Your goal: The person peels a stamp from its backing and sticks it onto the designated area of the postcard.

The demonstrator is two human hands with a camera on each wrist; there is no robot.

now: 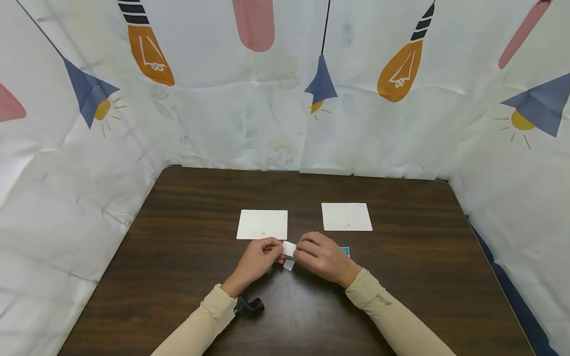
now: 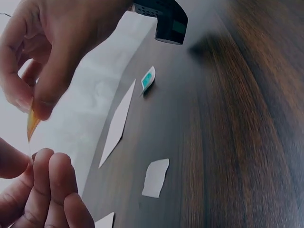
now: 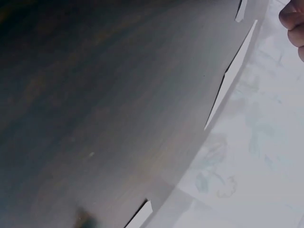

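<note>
Pinching small white piece, quantity one.
Left hand, right hand: each grip pinching one side; light, even tension should help avoid tearing.

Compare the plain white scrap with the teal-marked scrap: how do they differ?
Colour: the plain white scrap shows no teal; the teal-marked scrap has a teal patch within a pale border. Pose: the plain white scrap looks almost flat, while the teal-marked scrap looks curled. Both look small and rest on the table.
</note>
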